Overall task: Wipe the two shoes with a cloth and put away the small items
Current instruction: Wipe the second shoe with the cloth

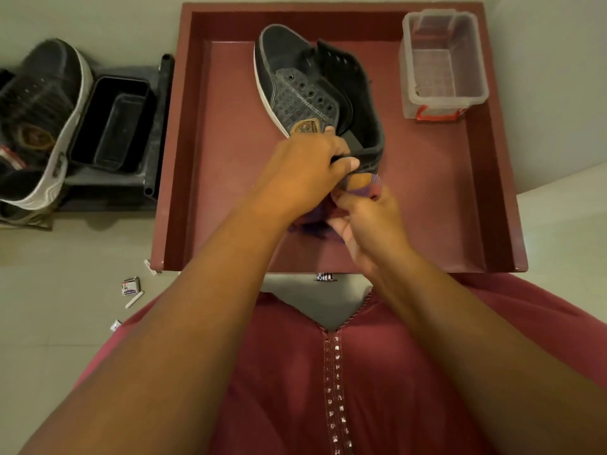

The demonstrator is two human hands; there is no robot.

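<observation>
A dark grey high-top shoe (305,87) with a white sole edge lies on its side in the dark red tray (427,192). My left hand (305,165) grips its heel end. My right hand (364,211) holds a purple and red cloth (371,185) pressed against the shoe's heel; most of the cloth is hidden by my hands. The second dark shoe (42,119) lies on the floor at the far left. Small items lie on the floor by my left arm: a small printed packet (130,285), a white stick (134,299) and a small wrapper (115,325).
A clear plastic box (443,60) with red latches stands in the tray's far right corner. A black tray (111,126) with inner compartments sits on the floor between the tray and the second shoe. A metal knob (324,276) shows at the tray's near edge.
</observation>
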